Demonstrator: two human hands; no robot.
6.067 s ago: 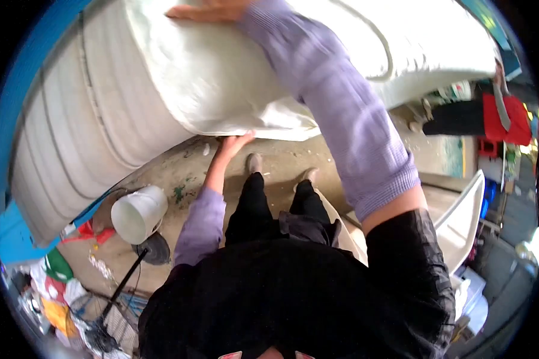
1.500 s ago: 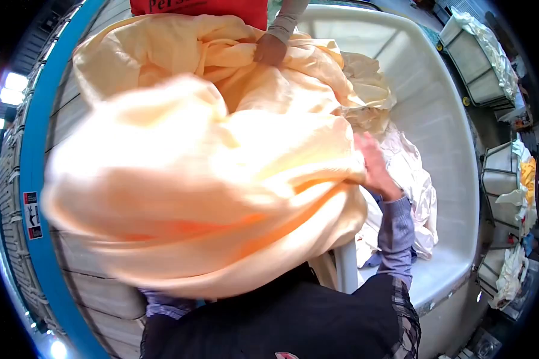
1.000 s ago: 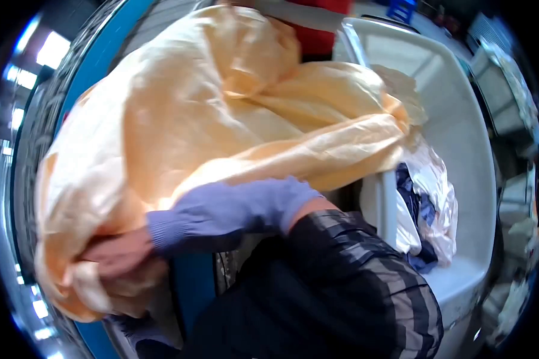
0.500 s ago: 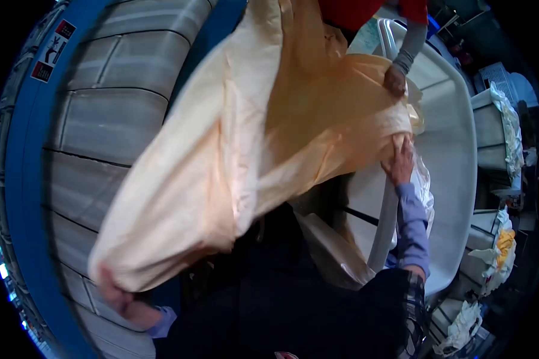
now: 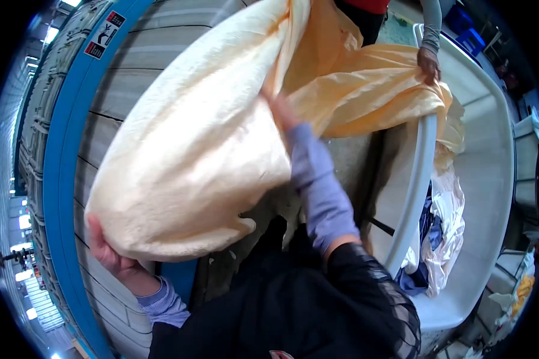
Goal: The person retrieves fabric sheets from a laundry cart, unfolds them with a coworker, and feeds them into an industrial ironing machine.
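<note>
A large pale orange cloth [image 5: 191,143] spreads across the middle, its left part over the padded bed of a blue-framed machine. At the cloth's lower left corner, my left hand [image 5: 111,254] is closed on its edge. My right hand [image 5: 279,110], blurred, touches the cloth near its middle fold; its fingertips are too smeared to tell whether they grip. Another person's hand [image 5: 429,64] holds the far right part of the cloth over the rim of a white tub [image 5: 422,179].
White and dark blue cloths [image 5: 443,230] lie in the tub. The machine's blue rail [image 5: 63,173] runs down the left, beside the padded slats [image 5: 105,119]. Further carts with cloths [image 5: 524,293] stand at the right. Blue stools [image 5: 470,40] are at the top right.
My right hand has left the tub's rim and moved left to the middle of the cloth. My left hand stays at the lower left corner. The other person's hand keeps hold of the cloth.
</note>
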